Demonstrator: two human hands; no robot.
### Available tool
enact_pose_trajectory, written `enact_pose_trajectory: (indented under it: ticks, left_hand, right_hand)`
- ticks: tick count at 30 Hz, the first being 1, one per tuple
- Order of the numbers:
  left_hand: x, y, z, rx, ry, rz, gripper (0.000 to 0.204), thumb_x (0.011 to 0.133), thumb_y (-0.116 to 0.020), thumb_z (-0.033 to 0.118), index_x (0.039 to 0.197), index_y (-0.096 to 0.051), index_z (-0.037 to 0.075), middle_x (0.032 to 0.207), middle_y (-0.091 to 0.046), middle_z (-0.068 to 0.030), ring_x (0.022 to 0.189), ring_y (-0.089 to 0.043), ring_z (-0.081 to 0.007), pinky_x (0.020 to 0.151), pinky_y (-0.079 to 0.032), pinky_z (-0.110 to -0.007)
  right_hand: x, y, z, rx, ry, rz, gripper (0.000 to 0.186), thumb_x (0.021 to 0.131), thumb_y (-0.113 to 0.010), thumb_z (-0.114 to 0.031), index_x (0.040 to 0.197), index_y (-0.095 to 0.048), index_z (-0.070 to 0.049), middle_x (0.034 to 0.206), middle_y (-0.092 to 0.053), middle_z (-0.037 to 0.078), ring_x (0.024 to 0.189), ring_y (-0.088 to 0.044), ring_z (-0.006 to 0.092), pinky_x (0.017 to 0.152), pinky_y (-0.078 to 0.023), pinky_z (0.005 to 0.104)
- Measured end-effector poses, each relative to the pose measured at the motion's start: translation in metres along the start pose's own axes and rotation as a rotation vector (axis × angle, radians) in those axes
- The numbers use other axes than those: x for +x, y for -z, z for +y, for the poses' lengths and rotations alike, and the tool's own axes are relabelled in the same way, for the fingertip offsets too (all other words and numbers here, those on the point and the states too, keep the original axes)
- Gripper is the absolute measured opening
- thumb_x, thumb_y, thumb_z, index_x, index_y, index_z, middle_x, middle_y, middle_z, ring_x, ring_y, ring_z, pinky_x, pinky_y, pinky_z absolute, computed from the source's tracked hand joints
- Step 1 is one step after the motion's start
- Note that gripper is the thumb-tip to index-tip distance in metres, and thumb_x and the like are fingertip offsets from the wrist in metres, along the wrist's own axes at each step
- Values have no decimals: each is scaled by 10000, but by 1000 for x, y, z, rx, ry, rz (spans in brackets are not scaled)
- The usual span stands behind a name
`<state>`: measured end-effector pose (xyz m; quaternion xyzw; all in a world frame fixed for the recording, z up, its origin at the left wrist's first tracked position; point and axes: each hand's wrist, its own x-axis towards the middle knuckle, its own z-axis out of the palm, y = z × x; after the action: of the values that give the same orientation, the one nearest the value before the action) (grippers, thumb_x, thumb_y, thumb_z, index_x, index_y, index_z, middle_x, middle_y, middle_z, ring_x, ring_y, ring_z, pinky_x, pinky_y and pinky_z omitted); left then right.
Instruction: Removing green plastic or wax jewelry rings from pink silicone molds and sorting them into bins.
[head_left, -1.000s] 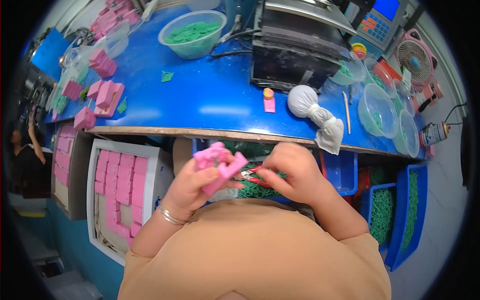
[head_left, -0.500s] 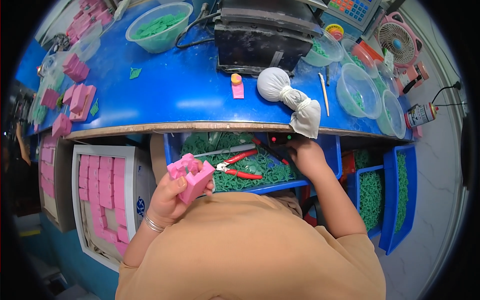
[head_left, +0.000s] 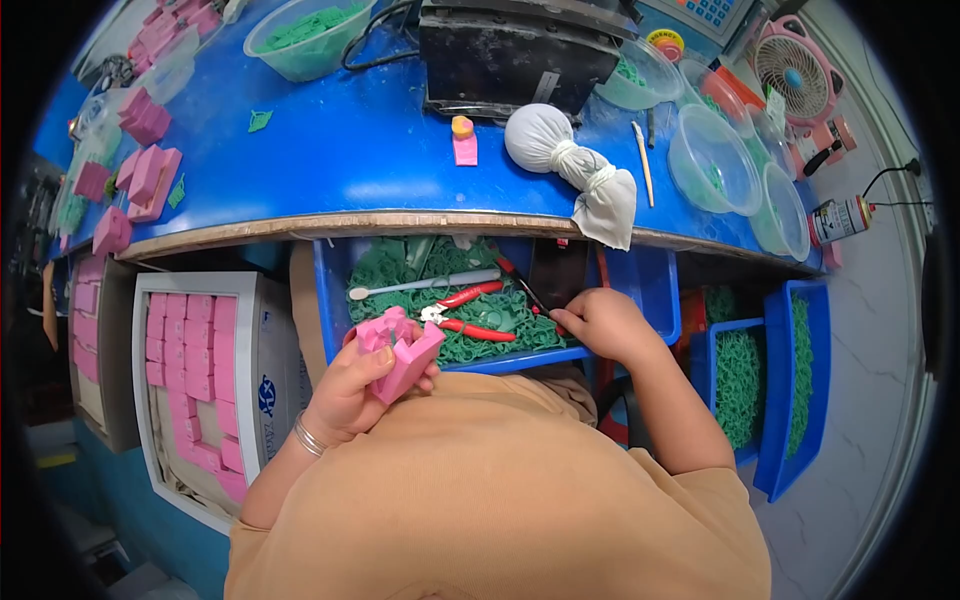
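Observation:
My left hand [head_left: 350, 385] is closed around a pink rubber mould [head_left: 405, 362], whose two block-like parts stand apart at the top. Over the blue tray [head_left: 640, 290], my right hand [head_left: 605, 325] has its fingers pinched together beside the lower end of a slim black-and-red tool [head_left: 520, 285]. Small red spots show at those fingertips, but what they hold is too small to make out. Red-handled cutting pliers [head_left: 470, 328] and a pale toothbrush [head_left: 425, 285] lie on green wax scraps [head_left: 390, 262] in the tray.
A white tied cloth pouch [head_left: 570, 155] and a thin stick [head_left: 643, 165] lie on the blue tabletop [head_left: 350, 150], before a black machine [head_left: 515, 65]. Clear bowls [head_left: 715, 160] stand at right. A white-framed box [head_left: 250, 330] of pink moulds is at left; blue bins [head_left: 795, 390] hang at right.
My right hand has drawn back toward me from the tray's far edge, uncovering a dark flat object there. The view has shifted, so the table sits higher. The left hand keeps its mould.

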<state>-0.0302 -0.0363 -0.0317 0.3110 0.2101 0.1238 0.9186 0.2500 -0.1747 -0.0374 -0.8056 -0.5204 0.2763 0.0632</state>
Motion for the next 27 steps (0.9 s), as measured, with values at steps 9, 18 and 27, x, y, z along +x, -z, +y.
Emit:
enact_pose_trajectory:
  ticks: [9,18,27]
  left_hand:
    - [2,-2,-11,-4,23,12,538,807,-642,292,1196,-394,16,989,-548,-202,889,-583,-285,776,-505,-366]
    - [5,-3,-10,-21,5,16,470,829,-602,252,1182,-414,4,997,-565,-192,885,-593,-267,784,-500,-357]
    - [11,0,-9,0,49,55,495,830,-604,278,1196,-398,17,987,-564,-200,854,-587,-280,783,-486,-373]
  right_hand:
    - [-4,13,9,-146,-176,15,296,687,-701,-334,677,-657,-42,660,-609,146,677,-603,313,599,-470,402]
    - [5,10,2,-449,-22,-70,341,649,-708,-385,713,-660,-54,689,-633,125,703,-622,300,635,-492,402]
    - [16,-9,24,-346,-37,302,244,678,-695,-309,723,-647,-74,666,-615,119,660,-613,307,593,-491,394]
